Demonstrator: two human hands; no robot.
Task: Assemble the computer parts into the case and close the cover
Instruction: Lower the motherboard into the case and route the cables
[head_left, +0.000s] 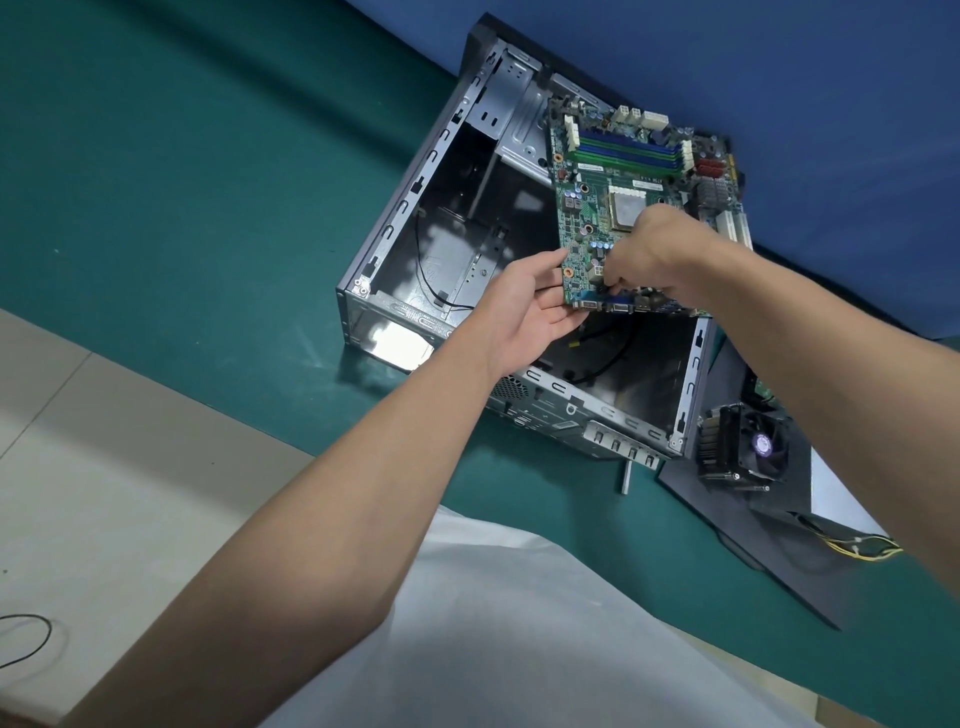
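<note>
A green table (208, 208) stood by a blue wall (727, 62). On it lay an open computer case (597, 408) with black wires (618, 348) inside. A fan (748, 447) sat on a dark panel (779, 551) just beside the case. Both hands held a green board (597, 208) tilted over the case. The left hand (524, 306) gripped its corner, and the right hand (649, 249) pinched its near edge.

One case (402, 208), one motherboard (597, 171), one cooler (748, 447), two hands (524, 306).
</note>
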